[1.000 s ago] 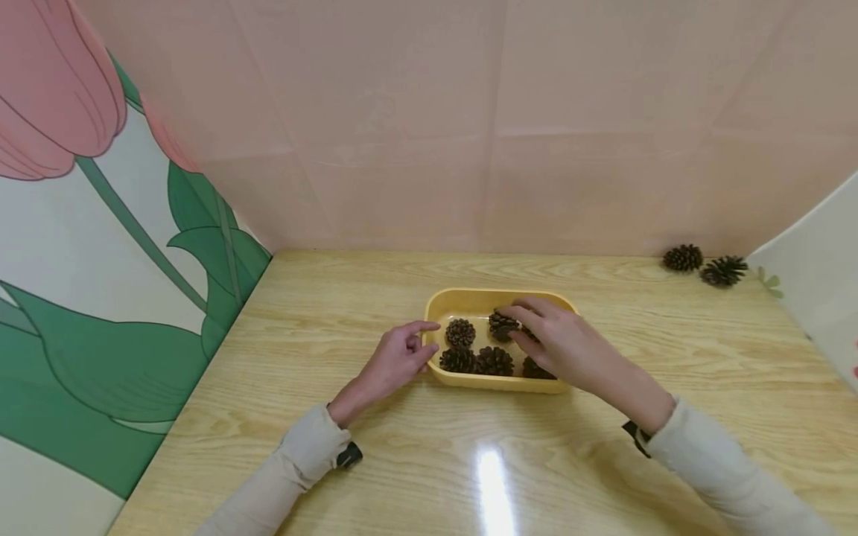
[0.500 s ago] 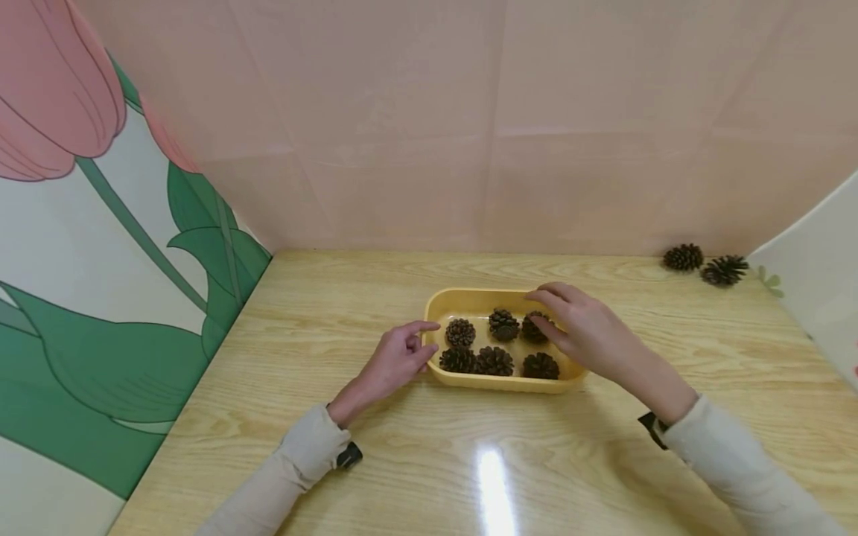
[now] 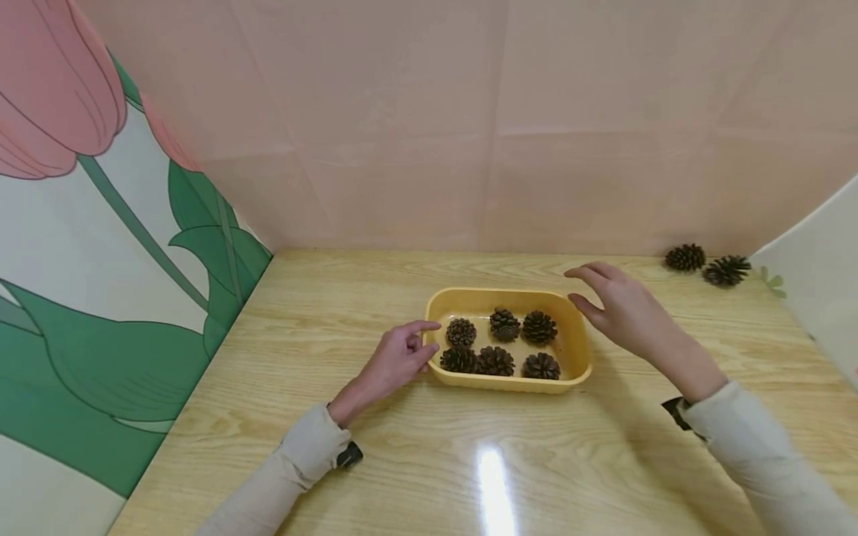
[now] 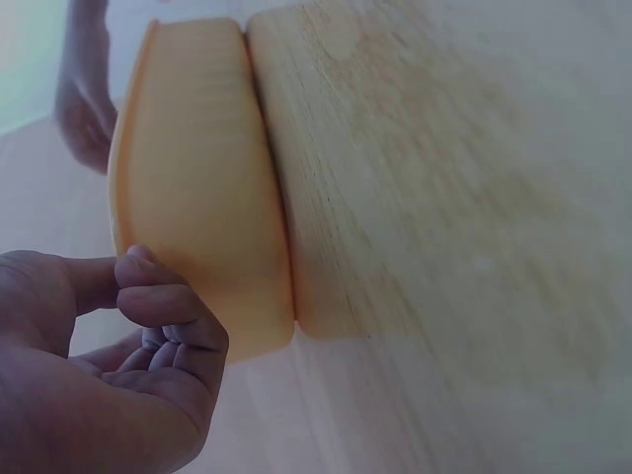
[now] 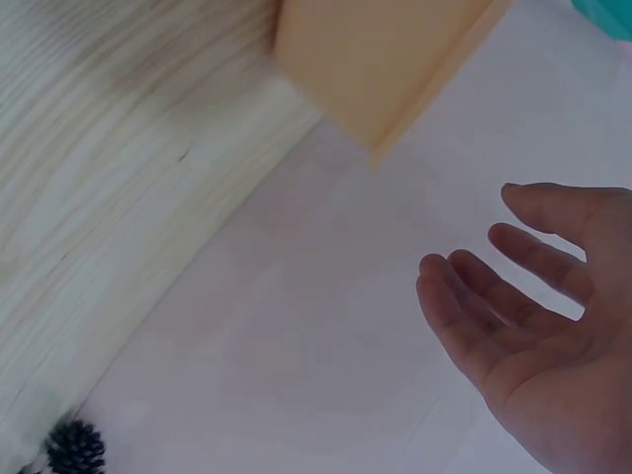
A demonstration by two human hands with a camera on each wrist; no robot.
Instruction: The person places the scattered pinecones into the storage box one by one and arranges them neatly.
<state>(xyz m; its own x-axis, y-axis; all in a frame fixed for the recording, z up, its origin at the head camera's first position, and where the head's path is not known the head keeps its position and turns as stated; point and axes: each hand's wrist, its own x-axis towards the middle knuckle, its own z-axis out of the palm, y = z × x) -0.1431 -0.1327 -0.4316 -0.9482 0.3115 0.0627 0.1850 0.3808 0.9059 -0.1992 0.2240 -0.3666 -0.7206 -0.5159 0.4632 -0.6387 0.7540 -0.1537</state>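
Right now the yellow tray (image 3: 582,350) sits between the 2 hands on the wooden table (image 3: 335,476), its long axis running from one hand toward the other. It holds 6 pine cones (image 3: 504,324) in 2 rows of 3.

Her or his left hand (image 3: 395,362) rests at the tray's near-left corner. Its fingers are curled loosely, the fingertips (image 4: 163,296) against or just beside the tray's outer wall, and nothing is pinched between them. The wrist view does not settle whether they actually press the plastic.

The right hand (image 3: 620,305) hangs in the air just past the tray's far-right corner, clear of the rim. It is spread and relaxed, thumb apart from the fingers (image 5: 513,286), palm empty, touching nothing.

Beyond that hand, further out along the same side and toward the pink back wall (image 3: 469,112), lie 2 loose pine cones (image 3: 684,257) in the table's far corner. They are well apart from the tray and apart from the hand. One (image 3: 725,269) looks more open-scaled than the other. The right hand is plainly the nearer one to them. The left hand would have to cross the whole tray to get there.

From the right palm, the tray lies back toward the person's middle, and the loose cones lie ahead and outward. A tulip panel (image 3: 100,223) stands off beyond the left hand.
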